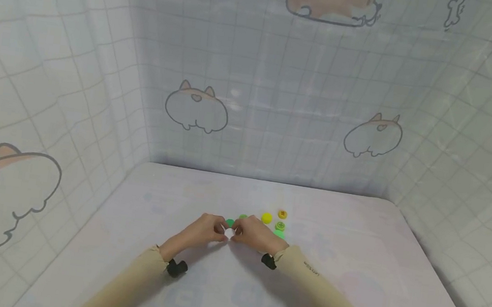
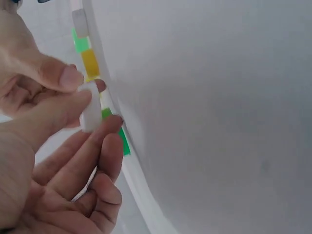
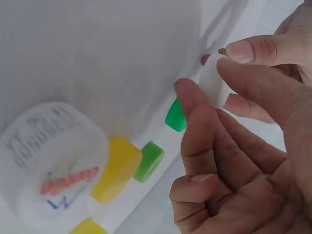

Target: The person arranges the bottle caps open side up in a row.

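Between both hands, off the table, is a small white bottle cap (image 1: 229,233). My left hand (image 1: 205,230) pinches it from the left, and in the left wrist view the thumb lies flat on the cap (image 2: 90,109). From the other side my right hand (image 1: 258,234) pinches the same cap (image 3: 212,80) between thumb and fingers. Just beyond the fingertips sits a dark green cap (image 1: 230,223), with a lighter green cap (image 1: 243,217) partly hidden behind the right hand.
Right of the hands lie a yellow cap (image 1: 267,218), an orange-yellow cap (image 1: 282,214), a green cap (image 1: 280,226) and a bright green cap (image 1: 279,234). A white round piece with printed lettering (image 3: 53,161) looms close in the right wrist view. Patterned curtains (image 1: 256,73) enclose the table (image 1: 326,286).
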The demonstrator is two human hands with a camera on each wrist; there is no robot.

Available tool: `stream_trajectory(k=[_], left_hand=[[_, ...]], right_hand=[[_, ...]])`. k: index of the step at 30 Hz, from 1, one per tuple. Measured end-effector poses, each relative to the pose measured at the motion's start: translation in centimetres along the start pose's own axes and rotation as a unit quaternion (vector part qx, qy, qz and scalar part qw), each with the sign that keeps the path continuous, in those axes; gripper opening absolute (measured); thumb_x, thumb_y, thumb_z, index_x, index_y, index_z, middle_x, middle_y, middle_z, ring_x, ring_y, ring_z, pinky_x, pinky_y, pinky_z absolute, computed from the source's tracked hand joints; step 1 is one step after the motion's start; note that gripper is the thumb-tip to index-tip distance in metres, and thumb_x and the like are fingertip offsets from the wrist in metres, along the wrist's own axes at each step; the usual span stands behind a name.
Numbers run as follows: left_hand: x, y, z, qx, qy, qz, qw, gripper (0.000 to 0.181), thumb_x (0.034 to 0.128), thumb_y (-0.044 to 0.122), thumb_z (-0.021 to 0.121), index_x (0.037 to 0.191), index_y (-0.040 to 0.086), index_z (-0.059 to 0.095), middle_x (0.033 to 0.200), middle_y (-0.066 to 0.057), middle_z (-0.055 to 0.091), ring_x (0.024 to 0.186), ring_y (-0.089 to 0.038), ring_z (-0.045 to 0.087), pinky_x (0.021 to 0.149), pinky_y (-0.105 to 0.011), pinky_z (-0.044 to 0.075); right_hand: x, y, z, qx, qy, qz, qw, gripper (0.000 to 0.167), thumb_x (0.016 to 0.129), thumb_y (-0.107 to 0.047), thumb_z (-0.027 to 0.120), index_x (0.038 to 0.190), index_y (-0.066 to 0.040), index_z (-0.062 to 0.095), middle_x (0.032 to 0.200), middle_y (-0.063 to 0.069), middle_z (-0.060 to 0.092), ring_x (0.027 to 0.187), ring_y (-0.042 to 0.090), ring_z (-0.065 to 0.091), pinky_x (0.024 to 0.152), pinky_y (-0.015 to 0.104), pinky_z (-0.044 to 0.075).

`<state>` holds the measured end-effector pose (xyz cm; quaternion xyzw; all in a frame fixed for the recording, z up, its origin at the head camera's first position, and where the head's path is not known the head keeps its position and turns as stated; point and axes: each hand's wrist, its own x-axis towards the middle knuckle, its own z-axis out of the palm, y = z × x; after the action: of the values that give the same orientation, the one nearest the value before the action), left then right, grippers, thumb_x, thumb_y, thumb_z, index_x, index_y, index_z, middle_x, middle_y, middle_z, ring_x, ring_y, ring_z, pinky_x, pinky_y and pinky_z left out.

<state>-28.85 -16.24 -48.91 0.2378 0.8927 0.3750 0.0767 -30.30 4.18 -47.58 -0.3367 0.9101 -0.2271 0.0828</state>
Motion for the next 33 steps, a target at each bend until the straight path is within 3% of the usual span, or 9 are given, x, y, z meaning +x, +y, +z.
stream_trajectory(k=[4, 12, 22, 27, 33], left_hand=[[-0.2, 0.3, -0.1, -0.016, 0.014, 0.007, 0.9997, 0.027, 0.0820, 0.012, 0.076, 0.105, 0.003, 0.066, 0.084, -0.006, 0.072, 0.076, -0.013, 0.067, 0.062, -0.023, 0.051], [0.5, 1.1, -0.8, -0.013, 0.064, 0.022, 0.9976, 0.025, 0.0811, 0.012, 0.077, 0.105, 0.007, 0.069, 0.080, 0.000, 0.070, 0.073, -0.009, 0.062, 0.063, -0.023, 0.048], [0.6, 2.8, -2.1, -0.032, 0.093, 0.007, 0.9951, 0.019, 0.0833, 0.017, 0.075, 0.099, 0.011, 0.067, 0.084, 0.001, 0.069, 0.077, -0.012, 0.063, 0.066, -0.026, 0.051], [0.5, 2.9, -2.4, -0.055, 0.105, -0.008, 0.9929, 0.018, 0.0851, 0.024, 0.074, 0.099, 0.014, 0.069, 0.088, -0.002, 0.074, 0.082, -0.014, 0.069, 0.070, -0.031, 0.054], [0.4, 2.2, -2.3, -0.101, 0.089, -0.029, 0.9905, 0.026, 0.0869, 0.042, 0.069, 0.100, 0.019, 0.070, 0.093, -0.004, 0.074, 0.088, -0.018, 0.070, 0.077, -0.041, 0.054]], right_hand=[[-0.1, 0.4, 0.2, 0.042, 0.006, 0.010, 0.9991, 0.029, 0.087, -0.024, 0.072, 0.112, -0.011, 0.066, 0.091, -0.003, 0.072, 0.080, 0.003, 0.064, 0.072, 0.018, 0.050], [-0.2, 1.0, -0.9, 0.105, 0.063, -0.004, 0.9925, 0.024, 0.090, -0.024, 0.069, 0.110, -0.011, 0.063, 0.092, 0.001, 0.072, 0.080, 0.005, 0.066, 0.068, 0.019, 0.052], [-0.4, 0.8, -2.6, 0.089, 0.121, -0.039, 0.9879, 0.022, 0.092, -0.026, 0.066, 0.109, -0.012, 0.070, 0.092, -0.003, 0.072, 0.082, 0.006, 0.063, 0.069, 0.019, 0.051], [-0.5, 0.6, -3.2, 0.096, 0.133, -0.038, 0.9858, 0.019, 0.091, -0.026, 0.066, 0.105, -0.015, 0.072, 0.089, -0.005, 0.073, 0.079, 0.005, 0.065, 0.068, 0.019, 0.052], [-0.8, 0.4, -3.2, 0.112, 0.126, -0.040, 0.9849, 0.021, 0.092, -0.024, 0.066, 0.110, -0.015, 0.069, 0.096, -0.001, 0.074, 0.082, 0.005, 0.068, 0.070, 0.019, 0.053]])
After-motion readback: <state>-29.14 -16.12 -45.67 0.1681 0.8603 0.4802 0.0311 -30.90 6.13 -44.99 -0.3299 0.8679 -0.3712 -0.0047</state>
